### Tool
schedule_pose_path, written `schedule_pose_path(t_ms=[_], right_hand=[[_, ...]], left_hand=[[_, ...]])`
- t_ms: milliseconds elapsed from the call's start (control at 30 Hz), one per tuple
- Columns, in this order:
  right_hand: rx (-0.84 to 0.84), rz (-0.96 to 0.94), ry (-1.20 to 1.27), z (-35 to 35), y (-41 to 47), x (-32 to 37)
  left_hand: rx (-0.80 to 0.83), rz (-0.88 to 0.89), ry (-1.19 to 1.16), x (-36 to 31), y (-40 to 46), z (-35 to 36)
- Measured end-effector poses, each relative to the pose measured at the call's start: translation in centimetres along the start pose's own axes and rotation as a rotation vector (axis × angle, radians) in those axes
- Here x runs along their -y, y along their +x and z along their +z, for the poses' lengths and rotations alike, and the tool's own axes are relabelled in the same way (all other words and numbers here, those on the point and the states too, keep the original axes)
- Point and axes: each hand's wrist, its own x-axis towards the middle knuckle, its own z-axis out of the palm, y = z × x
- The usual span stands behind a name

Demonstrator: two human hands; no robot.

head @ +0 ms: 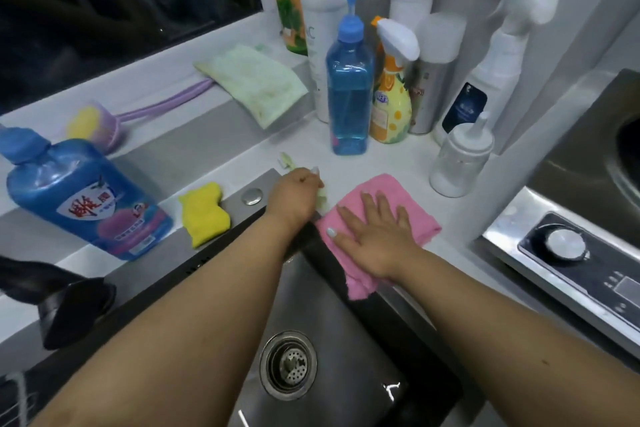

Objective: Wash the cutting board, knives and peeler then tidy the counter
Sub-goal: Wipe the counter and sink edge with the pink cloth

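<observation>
My right hand (375, 230) lies flat with spread fingers on a pink cloth (412, 204) spread over the white counter (391, 163) at the sink's right rim. Just left of it my left hand (296, 194) is curled and pinches pale green vegetable scraps (322, 196) at the sink's back right corner. Another green scrap (285, 160) lies on the counter beyond that hand. The steel sink (349, 354) below my arms holds a drain strainer (288, 365). No cutting board, knife or peeler is in view.
A yellow sponge (204, 213) and a big blue detergent bottle (83, 198) sit on the sink's back ledge. Several spray and pump bottles (349, 94) crowd the back corner. A green cloth (252, 83) and purple brush (100, 128) lie on the windowsill. A stove (568, 253) stands at right.
</observation>
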Motion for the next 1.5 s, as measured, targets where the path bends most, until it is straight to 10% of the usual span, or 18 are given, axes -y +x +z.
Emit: schedule_pose_path(t_ms=[700, 1500], right_hand=[[-0.079, -0.257, -0.143, -1.8, 12.7, 7.2], [-0.195, -0.066, -0.026, 2.3, -4.8, -5.1]], left_hand=[[-0.314, 0.024, -0.501, 4.4, -1.2, -4.8], [0.180, 0.012, 0.242, -1.1, -1.6, 3.9]])
